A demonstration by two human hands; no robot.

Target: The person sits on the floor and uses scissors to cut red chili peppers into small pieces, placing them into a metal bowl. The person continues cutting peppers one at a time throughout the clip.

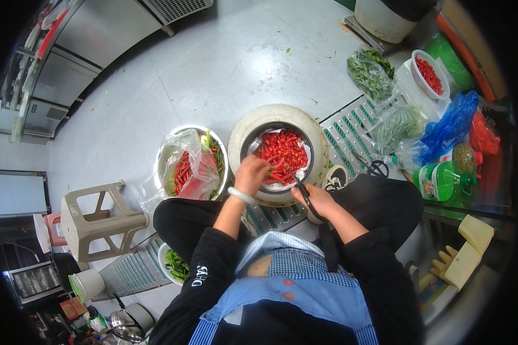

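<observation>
A black-rimmed round pot (244,151) stands before me, lined with white plastic and holding red chili peppers (293,144), many cut into short pieces, with longer ones towards my side. My left hand (249,174), with a pale bangle at the wrist, reaches over the pot's near left rim. Its fingertips pinch a red chili pepper, partly hidden by the fingers. In my right hand (317,200) is a pair of black-handled scissors (301,188), blades pointing into the pot near the whole chilies. The pot rests on a round, ribbed, pale stand (235,133).
Left of the pot, a white basin (159,166) holds whole chilies and a clear plastic bag (185,146). A plastic stool (84,222) stands further left. On the right are bagged greens (371,73), a bowl of cut chilies (446,88), a green bottle (440,181) and a floor grate (345,133).
</observation>
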